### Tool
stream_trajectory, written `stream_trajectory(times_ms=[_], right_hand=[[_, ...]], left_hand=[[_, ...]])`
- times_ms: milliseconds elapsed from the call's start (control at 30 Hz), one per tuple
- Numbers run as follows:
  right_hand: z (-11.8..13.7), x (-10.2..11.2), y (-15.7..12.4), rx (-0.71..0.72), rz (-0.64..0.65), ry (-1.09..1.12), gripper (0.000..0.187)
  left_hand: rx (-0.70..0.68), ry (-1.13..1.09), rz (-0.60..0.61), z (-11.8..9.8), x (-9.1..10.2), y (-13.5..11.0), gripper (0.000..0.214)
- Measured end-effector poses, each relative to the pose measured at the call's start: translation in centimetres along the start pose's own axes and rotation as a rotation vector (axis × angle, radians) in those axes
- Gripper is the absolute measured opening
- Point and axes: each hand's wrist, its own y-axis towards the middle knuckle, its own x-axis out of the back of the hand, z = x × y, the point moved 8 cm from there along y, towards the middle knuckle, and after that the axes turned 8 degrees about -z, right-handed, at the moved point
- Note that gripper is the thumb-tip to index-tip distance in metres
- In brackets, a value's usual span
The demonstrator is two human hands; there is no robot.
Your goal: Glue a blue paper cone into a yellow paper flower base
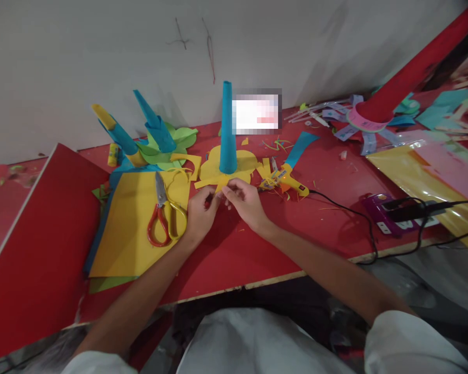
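Observation:
My left hand (202, 210) and my right hand (246, 201) meet at the middle of the table, both closed with fingertips together on a yellow paper strip (221, 184). Just beyond them a tall blue paper cone (228, 130) stands upright on a scalloped yellow paper base (208, 167). To the left, scissors (164, 210) with one red and one yellow handle lie on a stack of yellow sheets (120, 228). A yellow glue gun (290, 181) rests right of my right hand, its light glowing. What lies under my fingers is partly hidden.
Two more blue paper cones (156, 124) stand at the back left near a glue stick (112, 155). A purple power strip (393, 214) with black cables sits right. A red board (42, 244) leans at left; a large red cone (409, 72) and paper scraps fill the back right.

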Motion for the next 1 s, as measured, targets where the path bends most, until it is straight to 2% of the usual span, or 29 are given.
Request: stream_trajectory(times_ms=[233, 600, 733, 867, 1000], right_hand=[[0.4, 0.8, 0.2, 0.036, -0.048, -0.042, 0.047], [0.7, 1.2, 0.4, 0.046, -0.099, -0.024, 0.043], [1.1, 1.7, 0.5, 0.066, -0.129, -0.008, 0.042], [1.5, 2.8, 0.7, 0.078, -0.214, 0.069, 0.042], [1.3, 3.1, 0.8, 0.038, -0.24, 0.084, 0.049]], left_hand=[[0.001, -0.003, 0.048, 0.3, -0.5, -0.4, 0.034], [-0.033, -0.005, 0.055, 0.0, -0.6, -0.3, 0.037], [-0.027, -0.006, 0.048, 0.1, -0.6, -0.4, 0.037], [-0.029, -0.012, 0.02, -0.1, -0.3, -0.4, 0.037], [-0.032, -0.018, -0.002, -0.5, 0.0, -0.3, 0.041]])
